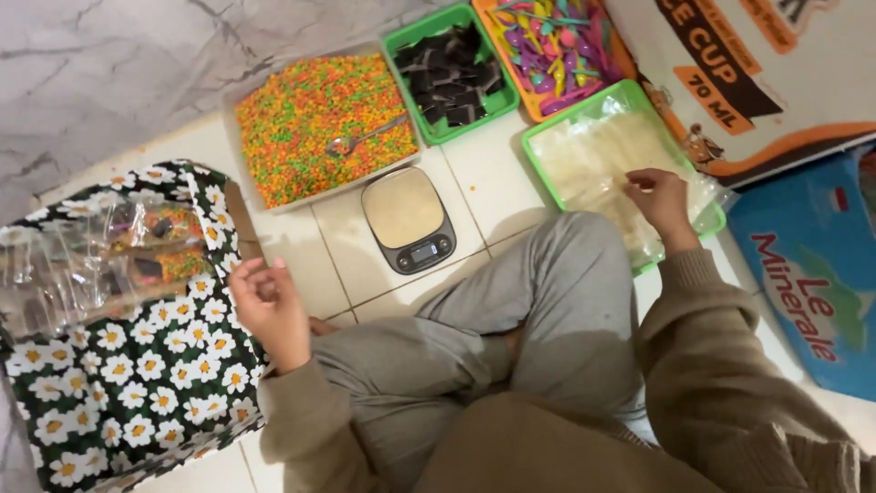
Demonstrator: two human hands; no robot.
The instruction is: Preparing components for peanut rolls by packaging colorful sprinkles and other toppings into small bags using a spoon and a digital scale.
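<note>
Your right hand pinches a clear bag in the green tray, left hand loosely curled, empty by the daisy bag; thin plastic clings, so you may lift several.

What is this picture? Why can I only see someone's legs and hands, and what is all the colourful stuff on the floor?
The camera sits on a person's head and looks down, so you see what they see: their crossed legs in grey trousers and their two bare hands.

The right hand reaches into a green tray of clear plastic bags and touches one. The left hand hangs half open and holds nothing, beside a flower-patterned bag with filled packets on top.

On the tiled floor lie a small kitchen scale, a tray of colourful sprinkles with a spoon, a green tray of dark pieces and an orange tray of colourful little spoons.
</note>
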